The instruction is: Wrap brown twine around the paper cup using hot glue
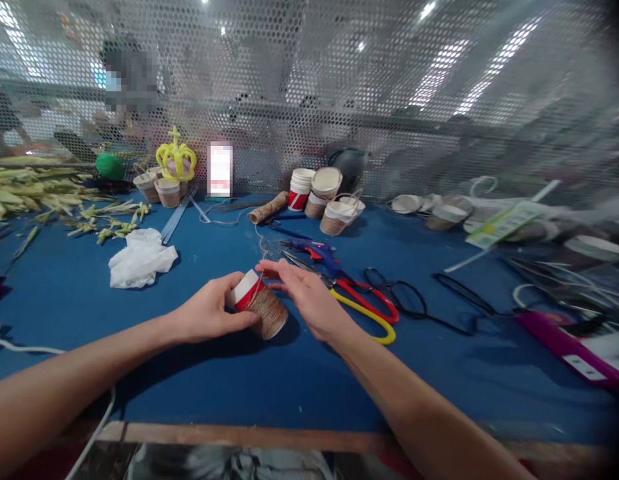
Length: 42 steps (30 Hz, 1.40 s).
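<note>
My left hand [216, 308] is wrapped round a small paper cup [269, 312], tilted on its side just above the blue tabletop. Brown twine coils cover much of the cup; a red and white band shows bare toward the left. At the cup's upper edge, my right hand [304, 293] has its fingers closed by the loose twine [262, 247], which runs up toward a twine roll [268, 208]. The right fingertips are partly hidden. Right of that hand lie scissors [369, 303] with red and yellow handles, and a blue glue gun [312, 253].
A crumpled white tissue [142, 259] lies to the left, near plant husks [24, 187]. Along the back stand stacked cups [300, 189], twine-wrapped cups [336, 217], a lit phone [220, 169] and a perforated metal screen [269, 80]. Black cords and a purple power strip [574, 350] occupy the right.
</note>
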Available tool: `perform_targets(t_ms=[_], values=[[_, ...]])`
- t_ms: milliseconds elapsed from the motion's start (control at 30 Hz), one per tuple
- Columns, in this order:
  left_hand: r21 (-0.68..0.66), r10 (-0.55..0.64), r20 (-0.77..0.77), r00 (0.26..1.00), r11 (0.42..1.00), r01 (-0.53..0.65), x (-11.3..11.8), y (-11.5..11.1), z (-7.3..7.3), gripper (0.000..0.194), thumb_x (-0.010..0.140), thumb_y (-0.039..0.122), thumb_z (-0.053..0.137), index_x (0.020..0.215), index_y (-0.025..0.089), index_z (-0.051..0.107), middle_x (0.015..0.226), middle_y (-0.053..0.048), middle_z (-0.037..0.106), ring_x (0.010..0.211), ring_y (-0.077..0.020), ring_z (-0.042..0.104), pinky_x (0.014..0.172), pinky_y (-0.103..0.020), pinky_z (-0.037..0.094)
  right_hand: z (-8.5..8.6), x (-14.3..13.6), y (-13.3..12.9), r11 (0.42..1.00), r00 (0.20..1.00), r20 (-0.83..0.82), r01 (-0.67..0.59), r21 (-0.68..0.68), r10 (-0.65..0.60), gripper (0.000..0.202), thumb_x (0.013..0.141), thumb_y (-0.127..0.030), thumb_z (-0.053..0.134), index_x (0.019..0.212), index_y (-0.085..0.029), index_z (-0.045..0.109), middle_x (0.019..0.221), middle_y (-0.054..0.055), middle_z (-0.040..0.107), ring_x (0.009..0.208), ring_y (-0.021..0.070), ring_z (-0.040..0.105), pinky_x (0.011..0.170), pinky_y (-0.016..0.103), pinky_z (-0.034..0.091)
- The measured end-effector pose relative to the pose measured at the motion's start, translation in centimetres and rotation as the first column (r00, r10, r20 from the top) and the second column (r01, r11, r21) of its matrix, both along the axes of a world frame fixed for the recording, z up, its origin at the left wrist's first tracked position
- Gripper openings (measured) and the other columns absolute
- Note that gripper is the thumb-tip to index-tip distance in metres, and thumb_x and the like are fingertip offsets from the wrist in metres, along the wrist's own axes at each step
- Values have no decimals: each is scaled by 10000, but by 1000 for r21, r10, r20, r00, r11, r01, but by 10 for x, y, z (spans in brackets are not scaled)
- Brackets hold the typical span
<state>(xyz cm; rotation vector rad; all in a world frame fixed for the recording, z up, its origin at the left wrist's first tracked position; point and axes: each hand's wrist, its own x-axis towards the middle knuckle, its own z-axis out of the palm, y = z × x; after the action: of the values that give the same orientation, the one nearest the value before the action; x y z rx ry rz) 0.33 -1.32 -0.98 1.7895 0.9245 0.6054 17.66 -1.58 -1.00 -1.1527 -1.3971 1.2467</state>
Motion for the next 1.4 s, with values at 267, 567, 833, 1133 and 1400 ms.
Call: perform_targets(t_ms=[267, 567, 833, 1133, 1400], values=[[-107, -9, 113, 994, 994, 21, 0, 3, 1, 300, 764, 386, 480, 686, 101, 535, 603, 25, 453, 560, -77, 372, 534, -193, 314, 7, -5, -6, 988, 965, 232, -140, 57, 124, 405, 867, -399, 346, 1060, -127, 577, 1105, 93, 597, 1024, 181, 531, 922, 349, 362], [-97, 44, 49, 998, 994, -39, 2, 4, -5, 438, 763, 459, 413, 479, 126, 416, 501, 51, 276, 475, -55, 218, 435, -194, 184, 8, -8, -10, 931, 906, 397, -263, 253, 148, 369, 881, -337, 319, 1086, -132, 548, 1160, 98, 562, 1077, 162, 499, 944, 340, 351], [-41, 171, 22, 985, 985, -170, -2, 7, -4, 414, 743, 458, 443, 577, 98, 562, 499, 24, 426, 478, -74, 348, 462, -194, 307, 22, 30, 17, 930, 677, 656, 117, 349, -332, 281, 828, -326, 432, 980, -149, 588, 875, 76, 663, 777, 164, 620, 720, 291, 467], [220, 205, -18, 979, 956, -196, -6, 8, -4, 401, 778, 405, 409, 558, 100, 551, 531, 6, 477, 500, -85, 387, 469, -188, 327, 17, 83, 64, 944, 317, 932, 324, 71, -178, 150, 767, -249, 561, 790, -111, 616, 869, 134, 620, 845, 248, 581, 725, 376, 447], [150, 56, -30, 998, 987, -51, -9, 11, -1, 395, 800, 393, 384, 581, 106, 544, 536, 13, 452, 507, -82, 376, 477, -184, 320, 17, 80, 61, 928, 506, 826, 368, 53, -248, 191, 778, -203, 528, 929, -93, 568, 787, 67, 609, 723, 161, 578, 660, 304, 467]])
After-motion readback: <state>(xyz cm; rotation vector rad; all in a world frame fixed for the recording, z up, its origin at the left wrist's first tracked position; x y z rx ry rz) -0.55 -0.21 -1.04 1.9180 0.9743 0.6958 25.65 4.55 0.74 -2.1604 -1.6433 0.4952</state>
